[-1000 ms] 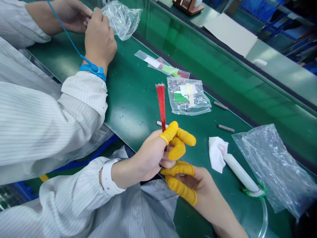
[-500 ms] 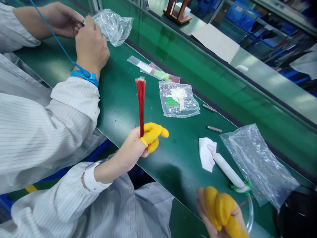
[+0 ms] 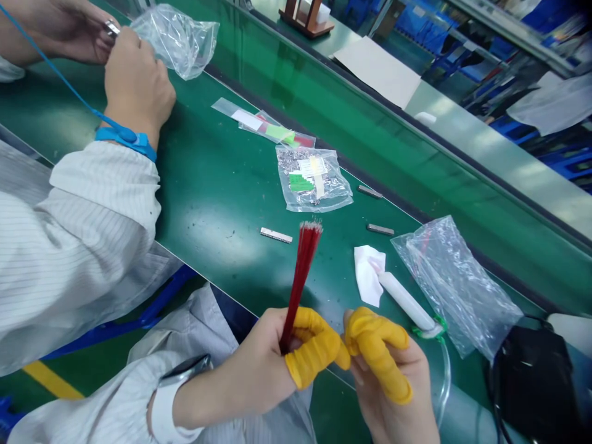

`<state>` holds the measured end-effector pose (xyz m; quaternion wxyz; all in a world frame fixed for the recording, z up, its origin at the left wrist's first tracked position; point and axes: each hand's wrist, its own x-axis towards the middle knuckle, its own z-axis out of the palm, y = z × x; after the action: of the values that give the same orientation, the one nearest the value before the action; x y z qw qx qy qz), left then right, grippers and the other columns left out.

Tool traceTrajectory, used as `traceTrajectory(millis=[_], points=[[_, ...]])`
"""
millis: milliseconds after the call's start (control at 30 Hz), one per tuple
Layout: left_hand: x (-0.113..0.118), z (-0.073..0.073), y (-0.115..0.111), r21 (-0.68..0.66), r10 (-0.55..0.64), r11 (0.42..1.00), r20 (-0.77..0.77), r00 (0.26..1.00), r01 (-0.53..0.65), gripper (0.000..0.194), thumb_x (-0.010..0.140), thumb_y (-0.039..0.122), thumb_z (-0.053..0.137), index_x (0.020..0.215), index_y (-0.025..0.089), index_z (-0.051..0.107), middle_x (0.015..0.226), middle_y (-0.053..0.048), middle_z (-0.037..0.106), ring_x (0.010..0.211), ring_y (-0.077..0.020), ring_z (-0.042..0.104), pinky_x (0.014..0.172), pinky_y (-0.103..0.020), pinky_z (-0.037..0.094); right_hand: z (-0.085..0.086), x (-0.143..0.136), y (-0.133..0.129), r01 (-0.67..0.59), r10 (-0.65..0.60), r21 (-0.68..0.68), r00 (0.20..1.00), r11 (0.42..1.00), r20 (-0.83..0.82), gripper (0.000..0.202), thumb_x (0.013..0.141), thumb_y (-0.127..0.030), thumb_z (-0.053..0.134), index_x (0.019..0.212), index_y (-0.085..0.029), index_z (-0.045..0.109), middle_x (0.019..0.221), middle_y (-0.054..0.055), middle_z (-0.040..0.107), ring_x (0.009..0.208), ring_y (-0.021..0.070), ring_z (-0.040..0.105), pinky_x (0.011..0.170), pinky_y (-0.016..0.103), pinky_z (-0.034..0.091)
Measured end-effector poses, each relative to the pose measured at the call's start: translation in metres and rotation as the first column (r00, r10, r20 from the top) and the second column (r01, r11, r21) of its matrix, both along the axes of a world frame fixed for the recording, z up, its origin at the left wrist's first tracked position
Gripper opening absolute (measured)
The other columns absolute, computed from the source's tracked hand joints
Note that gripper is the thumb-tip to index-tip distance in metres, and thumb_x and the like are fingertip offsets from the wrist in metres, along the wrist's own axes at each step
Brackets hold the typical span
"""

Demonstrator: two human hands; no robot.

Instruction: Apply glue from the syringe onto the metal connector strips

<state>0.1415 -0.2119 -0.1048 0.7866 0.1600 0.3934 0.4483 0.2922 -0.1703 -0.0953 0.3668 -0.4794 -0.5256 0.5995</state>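
A bundle of thin red wires [image 3: 303,265] rises from my left hand [image 3: 296,357], its pale tips fanned slightly at the top. Yellow finger covers are on both my hands. My right hand [image 3: 386,364] is closed in a pinch, its fingertips close beside those of the left; whatever lies between them is hidden. Past the wires, on the green table [image 3: 208,185], lies a slim metal strip [image 3: 276,235]. Two similar pieces, a metal bar [image 3: 380,229] and another metal bar [image 3: 370,191], rest farther right.
A clear bag of small metal parts [image 3: 314,179] lies mid-table, near labelled strips [image 3: 263,126]. On the right are a white tube-shaped tool [image 3: 409,302], white cloth [image 3: 369,274], a clear bag [image 3: 462,283] and a black object [image 3: 536,382]. A co-worker's hands [image 3: 136,80] work at upper left.
My left hand has come down with the red wires, and my right hand has moved up and left to meet it. The slim metal strip now shows on the table. The view has shifted slightly.
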Motion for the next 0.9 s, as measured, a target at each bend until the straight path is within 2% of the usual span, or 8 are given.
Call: traceTrajectory(millis=[167, 267, 400, 533, 633, 700, 767, 900], points=[[0.004, -0.002, -0.001, 0.013, 0.011, 1.000, 0.038, 0.999, -0.011, 0.051, 0.069, 0.064, 0.070, 0.072, 0.015, 0.056, 0.049, 0.009, 0.036, 0.044, -0.0039, 0.025, 0.044, -0.020, 0.024, -0.003, 0.002, 0.000, -0.046, 0.045, 0.028, 0.998, 0.999, 0.032, 0.022, 0.078, -0.047, 0.070, 0.074, -0.025, 0.069, 0.066, 0.005, 0.064, 0.054, 0.0163, 0.057, 0.041, 0.025, 0.046], [0.006, -0.003, -0.003, 0.010, 0.006, 1.000, 0.044, 0.999, -0.006, 0.045, 0.073, 0.059, 0.071, 0.076, 0.016, 0.056, 0.050, 0.009, 0.038, 0.044, -0.0040, 0.025, 0.043, -0.020, 0.022, -0.004, 0.000, -0.001, -0.055, 0.053, 0.045, 0.997, 0.997, 0.047, 0.019, 0.078, -0.045, 0.071, 0.076, -0.026, 0.069, 0.068, 0.005, 0.065, 0.058, 0.0178, 0.060, 0.045, 0.027, 0.049], [0.006, -0.002, -0.005, 0.079, 0.013, 0.997, 0.075, 0.997, -0.019, 0.043, 0.076, 0.055, 0.069, 0.070, 0.014, 0.055, 0.055, 0.006, 0.043, 0.045, -0.0032, 0.028, 0.043, -0.019, 0.022, 0.001, -0.004, -0.002, -0.034, 0.034, 0.046, 0.999, 0.998, 0.000, 0.013, 0.077, -0.040, 0.073, 0.075, -0.028, 0.069, 0.066, 0.003, 0.064, 0.059, 0.0172, 0.059, 0.049, 0.028, 0.050], [0.007, -0.002, -0.007, 0.069, 0.029, 0.997, 0.131, 0.991, -0.039, 0.047, 0.077, 0.060, 0.066, 0.072, 0.013, 0.059, 0.058, 0.002, 0.048, 0.045, -0.0038, 0.034, 0.040, -0.019, 0.024, 0.008, -0.006, 0.002, 0.047, -0.045, 0.053, 0.998, 0.997, -0.033, 0.018, 0.075, -0.041, 0.075, 0.069, -0.026, 0.067, 0.061, 0.001, 0.058, 0.049, 0.0118, 0.047, 0.040, 0.023, 0.039], [0.009, -0.002, -0.007, 0.036, 0.031, 0.999, 0.196, 0.980, -0.039, 0.048, 0.074, 0.060, 0.069, 0.070, 0.013, 0.056, 0.061, 0.001, 0.053, 0.041, -0.0021, 0.035, 0.038, -0.018, 0.024, 0.010, -0.009, 0.007, 0.100, -0.098, 0.026, 0.992, 0.995, -0.076, 0.023, 0.072, -0.040, 0.078, 0.063, -0.024, 0.065, 0.057, -0.002, 0.053, 0.041, 0.0068, 0.036, 0.034, 0.020, 0.029], [0.009, -0.002, -0.005, 0.042, 0.033, 0.998, 0.225, 0.974, -0.043, 0.047, 0.074, 0.057, 0.070, 0.067, 0.014, 0.054, 0.062, 0.001, 0.054, 0.040, -0.0012, 0.035, 0.037, -0.017, 0.024, 0.008, -0.010, 0.008, 0.099, -0.099, -0.008, 0.988, 0.995, -0.118, 0.021, 0.073, -0.038, 0.078, 0.063, -0.024, 0.065, 0.055, -0.003, 0.052, 0.039, 0.0057, 0.034, 0.033, 0.018, 0.027], [0.009, -0.005, -0.004, 0.068, 0.045, 0.996, 0.247, 0.968, -0.063, 0.047, 0.075, 0.056, 0.071, 0.065, 0.014, 0.052, 0.062, 0.002, 0.054, 0.039, -0.0012, 0.036, 0.037, -0.017, 0.024, 0.005, -0.010, 0.006, 0.073, -0.074, -0.013, 0.986, 0.997, -0.146, 0.016, 0.076, -0.038, 0.075, 0.067, -0.026, 0.068, 0.055, -0.002, 0.054, 0.038, 0.0063, 0.036, 0.032, 0.019, 0.029], [0.010, -0.011, -0.004, 0.155, 0.069, 0.982, 0.261, 0.963, -0.113, 0.043, 0.081, 0.052, 0.067, 0.068, 0.014, 0.054, 0.060, 0.002, 0.051, 0.042, -0.0024, 0.038, 0.039, -0.018, 0.025, -0.002, -0.007, -0.001, -0.007, 0.012, 0.044, 0.993, 0.999, -0.114, 0.009, 0.072, -0.034, 0.079, 0.079, -0.030, 0.073, 0.062, 0.000, 0.062, 0.049, 0.0110, 0.051, 0.038, 0.020, 0.040]])
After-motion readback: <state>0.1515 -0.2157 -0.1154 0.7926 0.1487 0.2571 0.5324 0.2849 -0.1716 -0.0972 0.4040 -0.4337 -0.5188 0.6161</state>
